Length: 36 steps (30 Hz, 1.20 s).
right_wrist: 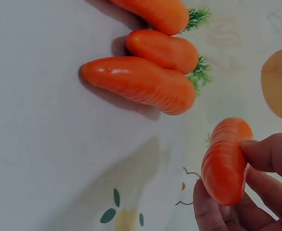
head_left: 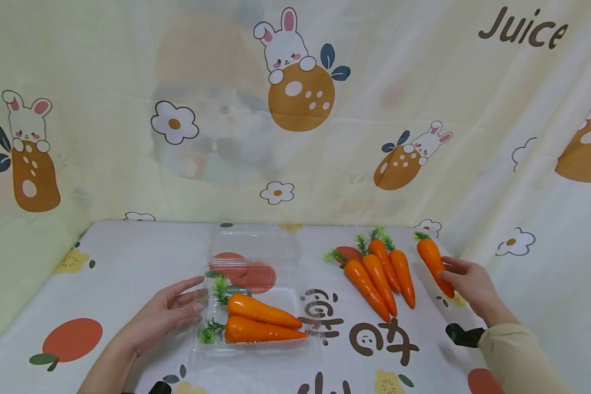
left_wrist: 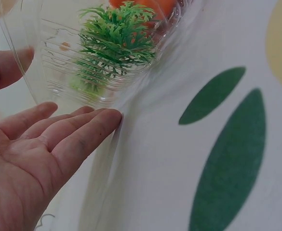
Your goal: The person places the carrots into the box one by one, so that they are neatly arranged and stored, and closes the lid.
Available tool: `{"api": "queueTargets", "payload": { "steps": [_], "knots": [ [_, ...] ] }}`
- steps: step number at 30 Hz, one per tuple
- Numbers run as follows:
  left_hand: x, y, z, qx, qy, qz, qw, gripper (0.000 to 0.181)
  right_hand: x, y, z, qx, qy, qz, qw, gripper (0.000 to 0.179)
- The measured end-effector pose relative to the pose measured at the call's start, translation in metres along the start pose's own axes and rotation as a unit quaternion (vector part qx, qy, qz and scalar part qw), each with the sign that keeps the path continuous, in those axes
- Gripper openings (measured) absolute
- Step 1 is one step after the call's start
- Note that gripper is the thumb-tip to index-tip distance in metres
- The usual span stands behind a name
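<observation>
My right hand (head_left: 470,284) pinches an orange toy carrot (head_left: 430,261) between thumb and fingers, its green top pointing away from me. In the right wrist view this carrot (right_wrist: 226,163) appears end-on, apart from the others. On the left, my left hand (head_left: 169,309) has its fingers extended beside a clear plastic box (head_left: 302,284), the fingertips at its left wall. In the left wrist view the fingers (left_wrist: 85,134) look straight, below the box's ridged side. Inside the box lie two carrots (head_left: 263,330), one behind the other, tops to the left.
Several loose carrots (head_left: 359,282) lie in a cluster right of the box, tops pointing to the back. The box's clear lid (head_left: 253,241) is folded back behind it. A printed cloth (head_left: 143,251) covers the table, and a patterned curtain (head_left: 216,180) hangs behind.
</observation>
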State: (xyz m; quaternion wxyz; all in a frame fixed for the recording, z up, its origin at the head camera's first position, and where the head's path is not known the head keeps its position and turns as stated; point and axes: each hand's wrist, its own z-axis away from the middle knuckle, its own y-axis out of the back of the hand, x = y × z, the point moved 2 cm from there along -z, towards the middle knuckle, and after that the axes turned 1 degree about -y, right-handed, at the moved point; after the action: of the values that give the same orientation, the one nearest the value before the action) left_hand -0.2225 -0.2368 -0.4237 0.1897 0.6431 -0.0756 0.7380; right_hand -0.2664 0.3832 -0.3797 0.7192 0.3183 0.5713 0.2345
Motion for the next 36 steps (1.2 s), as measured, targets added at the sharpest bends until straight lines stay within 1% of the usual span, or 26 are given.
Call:
{"api": "queueTargets", "payload": {
  "steps": [4,9,18,25,32,36],
  "knots": [
    [0.000,0.000,0.000,-0.002,-0.002,-0.001,1.0000,0.073,-0.009,0.003,0.006,-0.011,0.034,0.012,0.9993,0.065],
    [-0.002,0.001,-0.001,-0.002,-0.004,-0.005,1.0000,0.074,-0.028,0.001,0.012,-0.026,0.080,0.029,0.9960,0.063],
    [-0.002,0.000,0.001,-0.011,-0.015,0.015,0.9997,0.073,-0.069,-0.006,0.025,-0.064,0.142,0.011,0.9877,0.061],
    [-0.002,0.001,-0.001,-0.013,-0.009,0.017,0.9997,0.074,-0.101,-0.016,0.036,-0.100,0.189,-0.007,0.9769,0.056],
    [-0.001,0.000,0.000,-0.008,-0.009,0.013,0.9998,0.074,-0.127,-0.025,0.043,-0.138,0.221,-0.020,0.9653,0.053],
    [-0.001,0.000,0.000,-0.007,-0.009,0.010,0.9999,0.073,-0.139,-0.031,0.045,-0.153,0.236,-0.013,0.9597,0.052]
  ]
}}
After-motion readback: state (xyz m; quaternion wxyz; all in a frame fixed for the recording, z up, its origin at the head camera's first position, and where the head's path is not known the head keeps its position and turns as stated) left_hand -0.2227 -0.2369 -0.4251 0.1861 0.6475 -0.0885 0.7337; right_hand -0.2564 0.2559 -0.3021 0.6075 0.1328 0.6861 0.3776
